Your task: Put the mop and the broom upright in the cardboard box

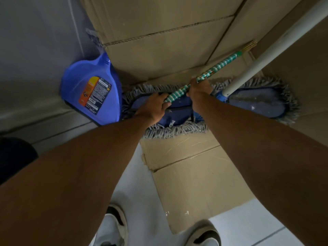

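Note:
A flat mop head point(257, 101), blue with a grey fringe, rests inside the cardboard box point(159, 54). Its white handle point(276, 45) rises to the upper right. The broom point(220, 65) has a handle wrapped in green and white stripes and slants from the centre up to the right, with straw bristles showing at its far end. My left hand point(156, 105) grips the lower end of the broom handle. My right hand point(199, 89) grips the same handle a little higher. Both hands are above the mop head.
A blue dustpan point(92, 89) with an orange label leans against the box's left outer side, by the grey wall. A box flap point(191, 178) lies flat on the white tiled floor. My two white shoes point(113, 226) stand at the bottom edge.

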